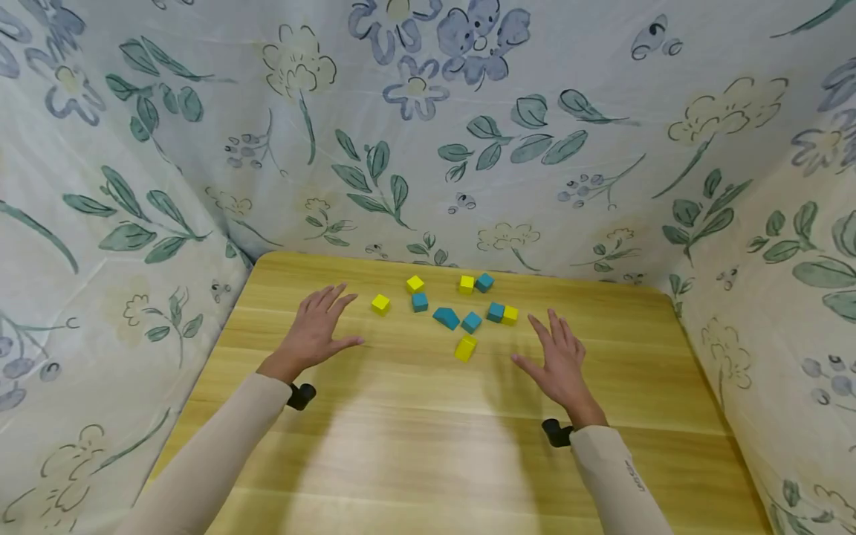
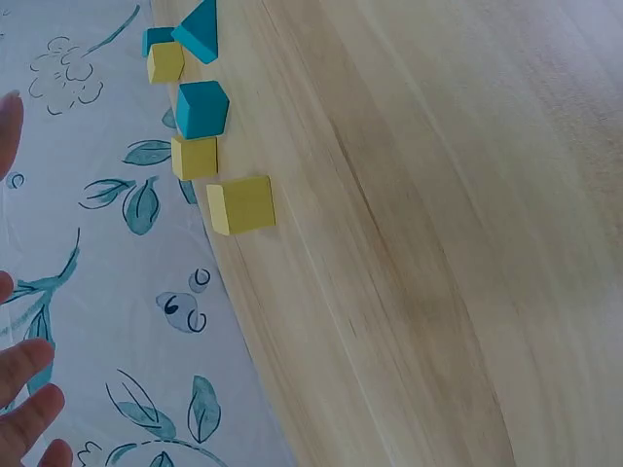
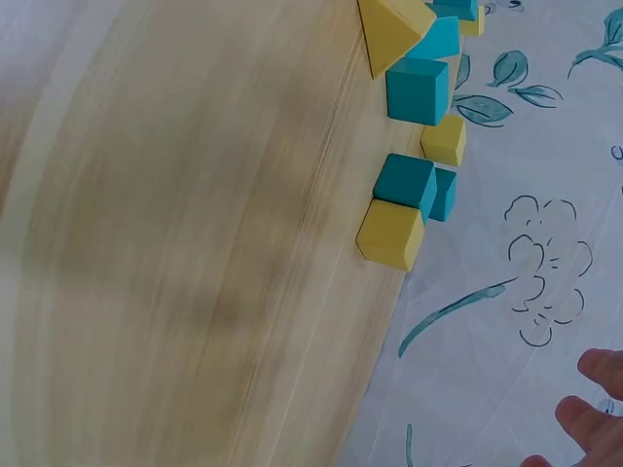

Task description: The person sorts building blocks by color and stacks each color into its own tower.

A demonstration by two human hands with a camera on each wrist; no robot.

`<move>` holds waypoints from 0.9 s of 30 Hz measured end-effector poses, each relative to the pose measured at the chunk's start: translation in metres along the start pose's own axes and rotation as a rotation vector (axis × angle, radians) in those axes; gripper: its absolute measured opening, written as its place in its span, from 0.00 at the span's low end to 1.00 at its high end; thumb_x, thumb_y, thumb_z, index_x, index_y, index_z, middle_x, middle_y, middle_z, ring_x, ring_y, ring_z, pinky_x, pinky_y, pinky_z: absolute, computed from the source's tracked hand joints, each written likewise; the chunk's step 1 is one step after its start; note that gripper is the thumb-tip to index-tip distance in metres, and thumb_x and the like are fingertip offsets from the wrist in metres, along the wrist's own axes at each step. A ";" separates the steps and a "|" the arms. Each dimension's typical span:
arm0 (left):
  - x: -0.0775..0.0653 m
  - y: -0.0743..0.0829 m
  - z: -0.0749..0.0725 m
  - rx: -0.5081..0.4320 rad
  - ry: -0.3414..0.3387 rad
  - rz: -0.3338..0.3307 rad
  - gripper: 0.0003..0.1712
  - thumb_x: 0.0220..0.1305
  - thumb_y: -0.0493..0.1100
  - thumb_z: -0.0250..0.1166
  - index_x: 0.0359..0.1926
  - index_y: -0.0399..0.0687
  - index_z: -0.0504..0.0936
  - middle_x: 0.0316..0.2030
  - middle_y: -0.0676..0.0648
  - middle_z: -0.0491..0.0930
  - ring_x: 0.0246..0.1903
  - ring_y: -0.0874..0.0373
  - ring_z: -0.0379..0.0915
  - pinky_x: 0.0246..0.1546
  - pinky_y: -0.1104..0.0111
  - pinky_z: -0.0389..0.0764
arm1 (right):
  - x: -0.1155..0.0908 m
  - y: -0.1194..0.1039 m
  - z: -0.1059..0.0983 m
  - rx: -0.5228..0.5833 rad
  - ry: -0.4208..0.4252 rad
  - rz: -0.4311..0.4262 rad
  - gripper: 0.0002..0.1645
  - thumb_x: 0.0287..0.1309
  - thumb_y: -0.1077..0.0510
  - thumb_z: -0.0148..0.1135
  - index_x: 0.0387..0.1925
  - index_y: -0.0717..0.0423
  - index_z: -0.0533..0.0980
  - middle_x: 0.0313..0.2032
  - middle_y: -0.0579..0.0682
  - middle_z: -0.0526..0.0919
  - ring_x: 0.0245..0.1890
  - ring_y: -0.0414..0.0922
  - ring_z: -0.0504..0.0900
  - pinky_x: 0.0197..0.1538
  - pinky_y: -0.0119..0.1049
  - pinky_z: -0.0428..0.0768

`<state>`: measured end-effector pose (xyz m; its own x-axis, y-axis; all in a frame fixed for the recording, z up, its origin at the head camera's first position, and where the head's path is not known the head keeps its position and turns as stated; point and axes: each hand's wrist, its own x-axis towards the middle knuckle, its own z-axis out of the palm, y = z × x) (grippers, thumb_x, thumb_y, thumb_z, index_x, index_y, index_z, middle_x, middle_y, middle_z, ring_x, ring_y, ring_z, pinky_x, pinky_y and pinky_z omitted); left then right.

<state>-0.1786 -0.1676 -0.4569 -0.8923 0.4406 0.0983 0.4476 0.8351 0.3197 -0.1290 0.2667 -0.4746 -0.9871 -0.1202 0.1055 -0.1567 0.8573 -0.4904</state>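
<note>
My left hand (image 1: pixel 313 329) hovers over the wooden table with fingers spread, holding nothing. Nearest to it is a yellow cube (image 1: pixel 380 305). My right hand (image 1: pixel 559 360), also spread and holding nothing, is close to a touching pair, a blue cube (image 1: pixel 495 312) and a yellow cube (image 1: pixel 510 316). Between the hands lie a blue triangular block (image 1: pixel 446 318), a blue cube (image 1: pixel 471 322) and a yellow wedge-shaped block (image 1: pixel 465 348). Farther back are a yellow cube (image 1: pixel 415 284) with a blue cube (image 1: pixel 419 302) before it, and another yellow cube (image 1: pixel 467 284) beside a blue one (image 1: pixel 484 282).
The wooden table (image 1: pixel 414 438) ends at a flowered cloth (image 1: pixel 428 186) that hangs behind it and on both sides. A black wrist camera (image 1: pixel 302 397) sits under the left wrist, another black camera (image 1: pixel 556 432) under the right.
</note>
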 end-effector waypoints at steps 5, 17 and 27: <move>0.001 -0.001 0.000 0.000 0.010 -0.004 0.46 0.58 0.61 0.66 0.70 0.44 0.61 0.70 0.36 0.55 0.68 0.37 0.48 0.65 0.42 0.48 | 0.003 -0.002 0.000 0.003 0.007 0.002 0.47 0.58 0.44 0.65 0.71 0.59 0.56 0.74 0.64 0.42 0.71 0.66 0.39 0.62 0.68 0.39; 0.008 0.001 0.008 -0.033 0.045 -0.002 0.41 0.58 0.56 0.69 0.67 0.43 0.66 0.65 0.37 0.64 0.64 0.37 0.57 0.62 0.41 0.57 | 0.007 -0.009 0.007 0.061 0.120 -0.049 0.42 0.56 0.52 0.69 0.67 0.64 0.62 0.69 0.63 0.57 0.67 0.64 0.53 0.60 0.67 0.46; 0.024 -0.011 0.026 -0.089 0.099 -0.032 0.37 0.58 0.53 0.70 0.63 0.41 0.69 0.60 0.37 0.70 0.59 0.38 0.63 0.58 0.43 0.63 | 0.031 -0.027 0.030 0.135 0.119 -0.096 0.37 0.58 0.52 0.67 0.64 0.63 0.67 0.63 0.63 0.66 0.62 0.62 0.62 0.59 0.61 0.52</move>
<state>-0.2034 -0.1573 -0.4824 -0.9094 0.3757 0.1783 0.4158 0.8139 0.4058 -0.1564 0.2250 -0.4837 -0.9581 -0.1305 0.2550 -0.2602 0.7687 -0.5842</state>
